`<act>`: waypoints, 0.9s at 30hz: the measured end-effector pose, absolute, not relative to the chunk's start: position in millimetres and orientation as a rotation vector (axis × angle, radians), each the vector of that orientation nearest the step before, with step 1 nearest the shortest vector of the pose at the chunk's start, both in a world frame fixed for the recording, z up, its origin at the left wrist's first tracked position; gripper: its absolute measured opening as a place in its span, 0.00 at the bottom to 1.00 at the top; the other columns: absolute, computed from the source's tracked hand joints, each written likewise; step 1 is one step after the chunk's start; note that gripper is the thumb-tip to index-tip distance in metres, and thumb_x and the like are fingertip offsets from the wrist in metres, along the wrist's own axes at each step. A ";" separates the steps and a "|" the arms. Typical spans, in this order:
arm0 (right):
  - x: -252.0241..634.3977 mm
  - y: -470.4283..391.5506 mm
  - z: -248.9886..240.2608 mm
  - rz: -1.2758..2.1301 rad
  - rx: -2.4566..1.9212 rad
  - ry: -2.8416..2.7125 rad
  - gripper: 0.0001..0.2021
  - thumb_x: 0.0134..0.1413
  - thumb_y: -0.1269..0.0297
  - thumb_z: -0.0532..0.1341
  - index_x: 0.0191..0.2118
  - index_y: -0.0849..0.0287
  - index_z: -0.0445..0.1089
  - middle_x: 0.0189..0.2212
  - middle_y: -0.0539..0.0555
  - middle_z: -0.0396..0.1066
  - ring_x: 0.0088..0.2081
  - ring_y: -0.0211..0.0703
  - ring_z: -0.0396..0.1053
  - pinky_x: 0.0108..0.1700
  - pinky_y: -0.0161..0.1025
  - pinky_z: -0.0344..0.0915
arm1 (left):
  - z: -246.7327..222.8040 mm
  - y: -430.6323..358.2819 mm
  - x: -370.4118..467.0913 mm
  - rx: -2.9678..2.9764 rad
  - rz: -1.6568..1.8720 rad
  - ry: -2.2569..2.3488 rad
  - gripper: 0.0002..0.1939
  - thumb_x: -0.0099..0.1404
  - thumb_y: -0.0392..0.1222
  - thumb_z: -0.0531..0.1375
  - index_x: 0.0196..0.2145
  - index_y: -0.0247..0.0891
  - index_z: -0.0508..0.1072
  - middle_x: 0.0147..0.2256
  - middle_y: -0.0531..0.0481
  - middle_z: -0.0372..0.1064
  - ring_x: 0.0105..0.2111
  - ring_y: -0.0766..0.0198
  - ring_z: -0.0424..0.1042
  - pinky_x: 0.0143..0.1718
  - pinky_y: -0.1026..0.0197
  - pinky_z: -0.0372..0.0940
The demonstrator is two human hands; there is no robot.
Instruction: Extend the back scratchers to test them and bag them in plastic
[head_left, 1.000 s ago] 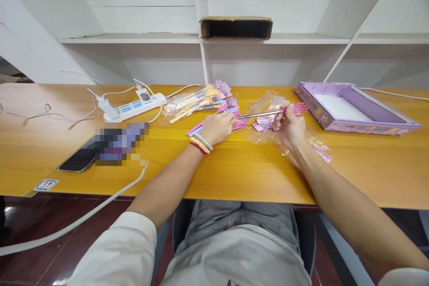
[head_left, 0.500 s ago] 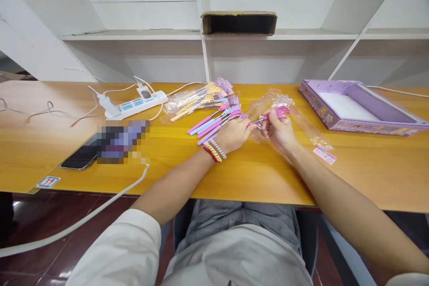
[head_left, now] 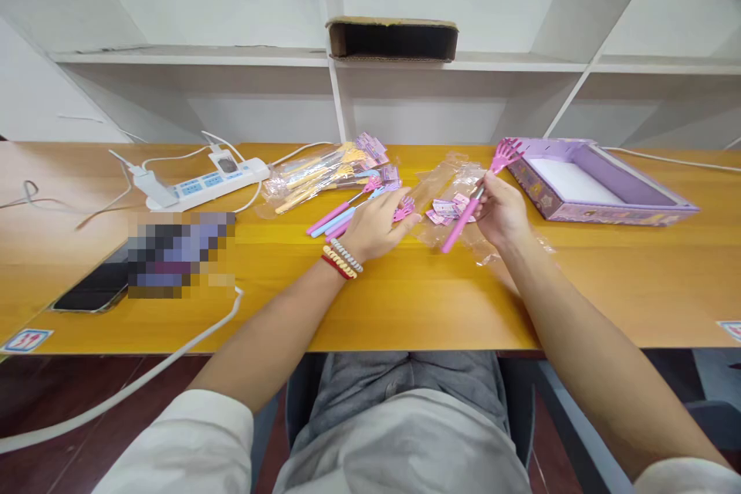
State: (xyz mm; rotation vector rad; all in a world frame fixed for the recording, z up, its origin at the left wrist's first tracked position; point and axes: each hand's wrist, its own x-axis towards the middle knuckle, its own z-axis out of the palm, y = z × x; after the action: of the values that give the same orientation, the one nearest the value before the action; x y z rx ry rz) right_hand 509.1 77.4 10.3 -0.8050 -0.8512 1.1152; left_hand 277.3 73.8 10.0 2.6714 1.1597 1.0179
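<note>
Between its closed fingers, my right hand holds a pink back scratcher by its metal shaft, its claw head up near the purple box. My left hand rests over a row of scratchers with its fingers apart, hiding part of them. Pink and blue handles, such as the blue scratcher, stick out to its left. Behind lie yellow scratchers in clear wrappers. Small pink cards and clear plastic wrappers lie between my hands.
An open purple box stands at the right. On the left are a white power strip with plugs, a phone and a thick white cable. A cardboard box sits on the shelf behind.
My right hand has lifted the pink scratcher upright, away from my left hand. My left hand has let go of it and moved left onto the row. The whole view has shifted somewhat.
</note>
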 end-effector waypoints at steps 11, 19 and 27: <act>532.1 82.9 11.4 1.086 -0.945 -0.720 0.18 0.42 0.52 0.67 0.24 0.58 0.59 0.16 0.44 0.61 0.14 0.31 0.59 0.13 0.30 0.54 | -3.5 93.5 265.2 2.777 0.822 1.359 0.13 0.66 0.44 0.51 0.38 0.35 0.72 0.37 0.44 0.70 0.39 0.59 0.69 0.44 0.57 0.63; 510.8 72.9 19.1 1.298 -0.853 -0.791 0.18 0.45 0.51 0.65 0.38 0.57 0.66 0.17 0.45 0.67 0.12 0.30 0.55 0.12 0.29 0.47 | -8.6 88.5 272.8 2.826 0.689 1.245 0.14 0.65 0.44 0.53 0.43 0.36 0.71 0.40 0.43 0.68 0.41 0.57 0.68 0.44 0.54 0.64; 505.9 73.8 15.7 1.380 -0.771 -0.675 0.19 0.52 0.45 0.59 0.40 0.55 0.66 0.15 0.45 0.65 0.12 0.29 0.51 0.12 0.27 0.42 | -9.8 88.5 272.9 2.817 0.627 1.184 0.14 0.65 0.45 0.53 0.44 0.35 0.71 0.42 0.42 0.68 0.42 0.56 0.68 0.45 0.54 0.63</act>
State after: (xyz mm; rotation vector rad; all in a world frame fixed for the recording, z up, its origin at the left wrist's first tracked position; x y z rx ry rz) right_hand 505.9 73.8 15.7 -0.7713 -0.6746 1.3795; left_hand 272.9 88.5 -9.8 2.8170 1.1844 0.6271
